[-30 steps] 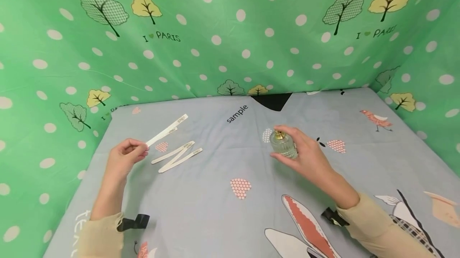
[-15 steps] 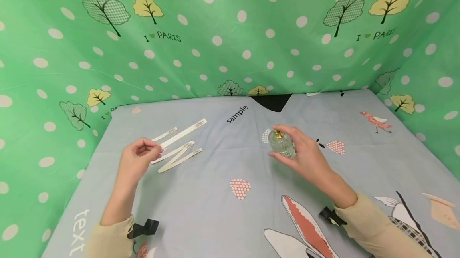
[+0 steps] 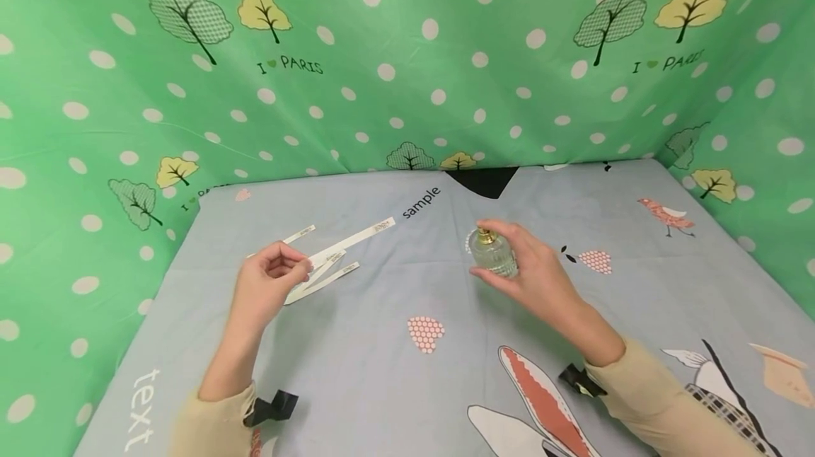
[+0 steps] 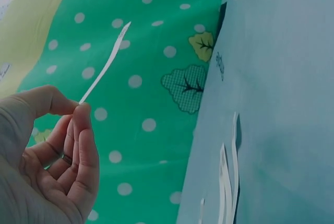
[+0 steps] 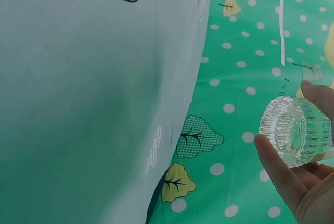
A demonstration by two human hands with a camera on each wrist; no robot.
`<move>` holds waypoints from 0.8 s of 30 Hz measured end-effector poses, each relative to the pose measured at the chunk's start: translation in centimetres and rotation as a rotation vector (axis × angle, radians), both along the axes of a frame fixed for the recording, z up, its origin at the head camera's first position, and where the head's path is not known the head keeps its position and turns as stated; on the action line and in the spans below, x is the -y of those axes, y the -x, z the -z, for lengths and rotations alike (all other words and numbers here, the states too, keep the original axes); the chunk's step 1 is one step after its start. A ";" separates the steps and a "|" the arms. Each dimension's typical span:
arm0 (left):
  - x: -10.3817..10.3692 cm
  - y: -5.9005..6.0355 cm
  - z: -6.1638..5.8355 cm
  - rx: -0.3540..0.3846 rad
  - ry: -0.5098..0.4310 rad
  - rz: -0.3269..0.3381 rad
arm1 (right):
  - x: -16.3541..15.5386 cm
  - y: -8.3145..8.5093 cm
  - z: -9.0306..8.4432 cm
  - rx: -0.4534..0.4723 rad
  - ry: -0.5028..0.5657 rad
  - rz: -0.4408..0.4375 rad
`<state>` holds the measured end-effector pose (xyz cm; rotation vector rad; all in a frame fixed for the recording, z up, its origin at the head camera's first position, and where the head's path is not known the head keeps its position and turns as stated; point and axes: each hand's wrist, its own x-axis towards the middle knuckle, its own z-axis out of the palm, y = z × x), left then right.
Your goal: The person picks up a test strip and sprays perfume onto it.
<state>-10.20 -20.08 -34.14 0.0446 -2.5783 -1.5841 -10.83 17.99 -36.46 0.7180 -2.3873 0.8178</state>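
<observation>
Between thumb and fingertip, my left hand [image 3: 270,284] pinches one end of a white paper test strip [image 3: 356,236], which points up and to the right above the table. In the left wrist view the strip [image 4: 108,65] bends slightly along its length. My right hand [image 3: 541,276] grips a clear ribbed glass perfume bottle [image 3: 493,255] with a gold neck, held above the cloth with a finger at its top. The right wrist view shows the bottle's ribbed base [image 5: 292,130]. Several more paper strips [image 3: 325,287] lie on the cloth beneath and beside my left hand, partly hidden by it.
A grey-blue printed cloth [image 3: 382,386] covers the table. Green dotted fabric [image 3: 407,39] rises behind it and at both sides. Black straps [image 3: 274,407] hang at the wrists.
My left hand has moved right with the pinched strip, passing over the lying strips toward the bottle. My right hand, still gripping the bottle, has shifted slightly left.
</observation>
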 end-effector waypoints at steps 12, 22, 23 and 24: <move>-2.7 -0.2 -0.8 -0.039 -0.025 0.080 | 0.5 0.0 0.1 -0.008 0.016 -0.003; -4.4 -0.3 -1.3 -0.052 -0.051 0.124 | 1.1 0.0 0.1 -0.009 -0.002 -0.013; -4.6 -0.3 -1.4 -0.050 -0.051 0.128 | 1.2 0.0 0.0 -0.009 -0.003 -0.015; -4.8 -0.3 -1.4 -0.048 -0.052 0.134 | 1.2 0.0 0.0 -0.009 -0.003 -0.017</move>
